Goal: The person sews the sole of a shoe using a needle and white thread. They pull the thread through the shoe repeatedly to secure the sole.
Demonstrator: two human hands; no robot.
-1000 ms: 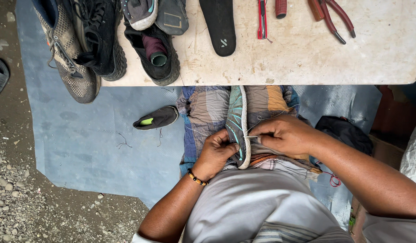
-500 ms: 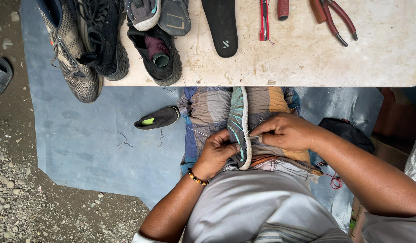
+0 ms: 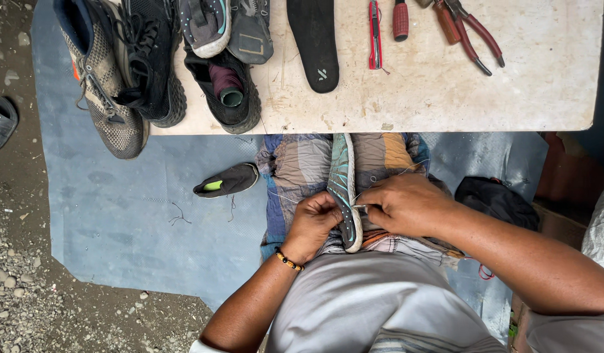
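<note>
A grey shoe with teal lines (image 3: 342,186) stands on its edge in my lap, on a patchwork cloth (image 3: 295,167). My left hand (image 3: 313,222) grips the shoe's side from the left, near the heel. My right hand (image 3: 406,206) is on the other side, its fingertips pinching a small metal needle against the sole's edge. A thin pale thread (image 3: 393,173) runs up from there over the cloth.
A worn white table (image 3: 543,78) ahead carries several shoes (image 3: 227,91), a black insole (image 3: 315,42), a red cutter (image 3: 375,33), a red-handled tool (image 3: 400,19) and pliers (image 3: 475,42). A small black shoe (image 3: 225,181) lies on the blue mat (image 3: 119,222). A black bag (image 3: 494,199) sits at the right.
Both hands stay on the shoe. The right hand has shifted slightly at the sole's edge; the rest is the same.
</note>
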